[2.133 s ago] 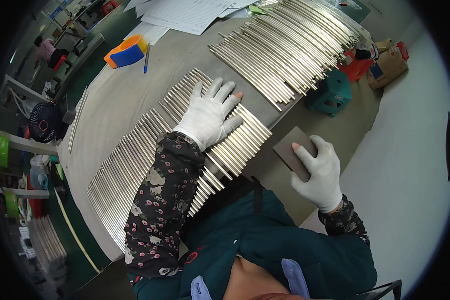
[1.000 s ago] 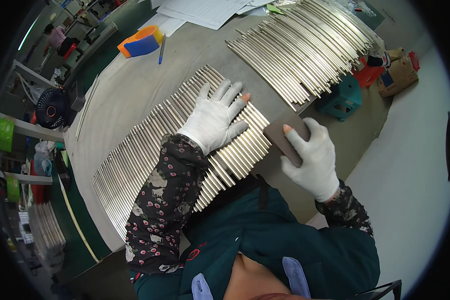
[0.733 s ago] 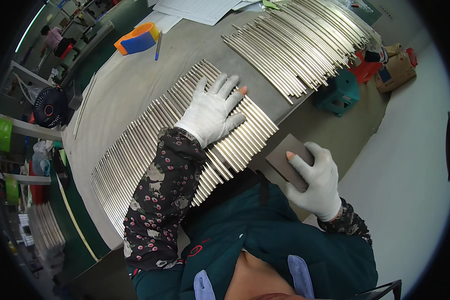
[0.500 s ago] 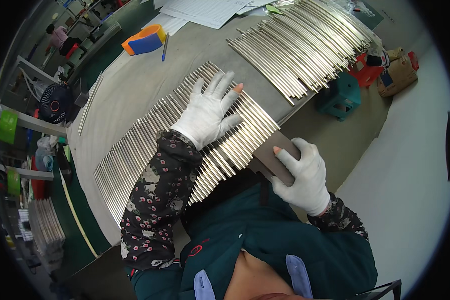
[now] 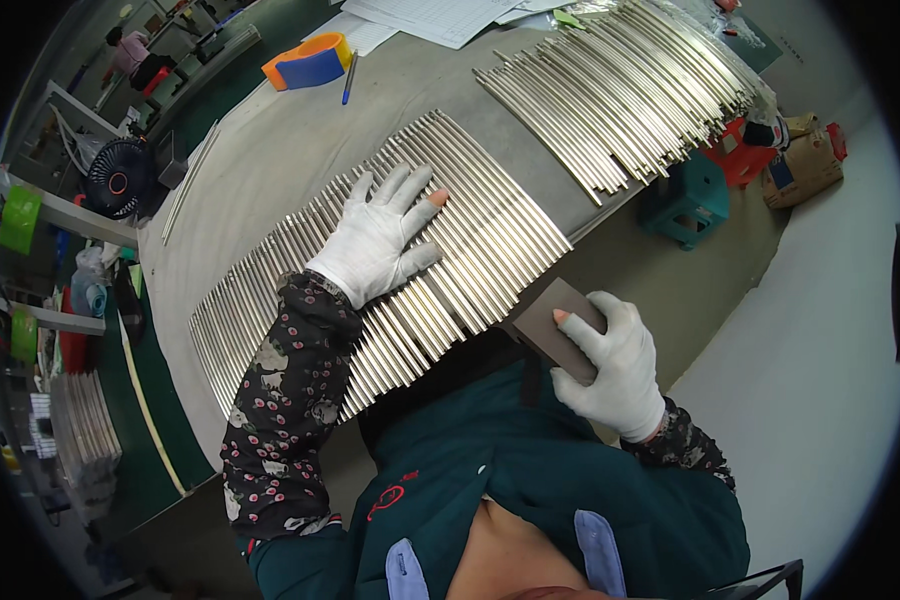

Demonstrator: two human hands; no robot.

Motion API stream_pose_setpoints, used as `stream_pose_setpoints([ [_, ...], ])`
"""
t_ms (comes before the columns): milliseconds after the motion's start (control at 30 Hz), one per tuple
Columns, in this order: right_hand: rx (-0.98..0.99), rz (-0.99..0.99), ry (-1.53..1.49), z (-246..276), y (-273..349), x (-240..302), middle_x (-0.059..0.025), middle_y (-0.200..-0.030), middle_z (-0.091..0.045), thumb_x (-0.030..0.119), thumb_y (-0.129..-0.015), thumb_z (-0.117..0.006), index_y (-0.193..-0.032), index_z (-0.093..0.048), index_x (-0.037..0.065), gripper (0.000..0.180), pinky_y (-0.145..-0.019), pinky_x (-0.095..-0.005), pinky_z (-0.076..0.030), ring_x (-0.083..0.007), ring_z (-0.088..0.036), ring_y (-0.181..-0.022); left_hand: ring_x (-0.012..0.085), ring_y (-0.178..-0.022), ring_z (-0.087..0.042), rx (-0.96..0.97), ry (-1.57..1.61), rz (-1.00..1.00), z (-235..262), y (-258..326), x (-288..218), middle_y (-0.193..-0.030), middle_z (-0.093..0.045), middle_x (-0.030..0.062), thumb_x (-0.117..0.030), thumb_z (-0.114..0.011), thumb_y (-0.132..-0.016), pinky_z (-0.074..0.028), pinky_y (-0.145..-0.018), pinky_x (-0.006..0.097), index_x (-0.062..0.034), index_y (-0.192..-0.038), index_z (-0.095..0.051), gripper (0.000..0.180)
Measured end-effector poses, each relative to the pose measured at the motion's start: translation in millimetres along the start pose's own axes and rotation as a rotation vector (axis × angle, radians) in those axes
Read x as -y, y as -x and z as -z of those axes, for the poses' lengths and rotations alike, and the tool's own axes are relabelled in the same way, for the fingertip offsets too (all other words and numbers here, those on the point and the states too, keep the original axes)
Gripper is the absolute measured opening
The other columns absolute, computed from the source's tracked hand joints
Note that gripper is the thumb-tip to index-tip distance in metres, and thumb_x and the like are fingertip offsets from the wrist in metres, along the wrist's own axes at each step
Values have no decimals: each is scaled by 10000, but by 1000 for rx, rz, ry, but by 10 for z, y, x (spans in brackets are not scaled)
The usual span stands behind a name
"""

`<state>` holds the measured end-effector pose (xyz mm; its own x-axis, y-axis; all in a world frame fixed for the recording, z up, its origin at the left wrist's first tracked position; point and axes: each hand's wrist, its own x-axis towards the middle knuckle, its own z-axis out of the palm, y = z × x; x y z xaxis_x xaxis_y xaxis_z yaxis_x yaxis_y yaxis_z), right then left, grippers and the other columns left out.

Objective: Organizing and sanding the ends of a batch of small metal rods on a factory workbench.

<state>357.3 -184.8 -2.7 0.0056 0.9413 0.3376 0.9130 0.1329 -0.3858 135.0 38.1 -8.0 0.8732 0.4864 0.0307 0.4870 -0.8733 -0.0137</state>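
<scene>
A broad row of shiny metal rods [image 5: 485, 210] lies side by side on the grey tabletop, reaching its near edge. My gloved left hand [image 5: 375, 240] rests on top of them, palm down and fingers spread, the index fingertip bare. In my gloved right hand [image 5: 620, 365] is a flat, grey-brown rectangular block [image 5: 558, 325], gripped between thumb and fingers. The block is just off the table's near edge, beside the right-hand end of the row. Its exact kind cannot be made out.
A second batch of metal rods [image 5: 620, 95] lies at the far right. Papers [image 5: 440, 15], an orange and blue tape dispenser-like object [image 5: 310, 65] and a blue pen [image 5: 350, 78] are at the back. A teal stool [image 5: 685, 205] stands right; a black fan [image 5: 120, 178] is left.
My left hand has slid leftward across the rods. The block in my right hand has come away from the rods' right end, leaving a gap. The view has shifted slightly.
</scene>
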Motion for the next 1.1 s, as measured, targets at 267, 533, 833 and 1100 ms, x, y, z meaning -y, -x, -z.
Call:
stream_pose_setpoints([
  [267,-72,20,-35,-119,-77,190,-178,-1124,-496,143,-505,-731,-1088,-605,118,597,-767,-417,-476,-343,-541,-921,365,-1391,-205,-2,1,13,-12,-53,-28,-1500,-237,172,-522,-372,-922,-139,-1103,572,-145,-1426,-323,631],
  [533,-25,59,-37,-67,2,118,-171,-1139,-473,202,-532,-760,-1093,-603,132,587,-766,-409,-471,-325,-511,-938,371,-1392,-200,18,-14,19,11,61,-2,-1504,-227,177,-543,-337,-931,-128,-1111,564,-161,-1450,-277,648],
  [833,1,73,-54,-37,43,62,-177,-1148,-471,194,-529,-759,-1111,-592,131,609,-793,-414,-456,-333,-510,-962,351,-1370,-264,-98,-30,-5,-49,137,19,-1473,-300,169,-530,-420,-900,-180,-1104,548,-96,-1384,-395,651],
  [1100,-75,69,-20,27,-12,2,-179,-1154,-475,179,-528,-755,-1129,-585,137,627,-774,-414,-467,-334,-525,-948,378,-1377,-231,-34,-17,1,-43,39,8,-1494,-251,179,-547,-326,-931,-163,-1100,565,-138,-1436,-302,650],
])
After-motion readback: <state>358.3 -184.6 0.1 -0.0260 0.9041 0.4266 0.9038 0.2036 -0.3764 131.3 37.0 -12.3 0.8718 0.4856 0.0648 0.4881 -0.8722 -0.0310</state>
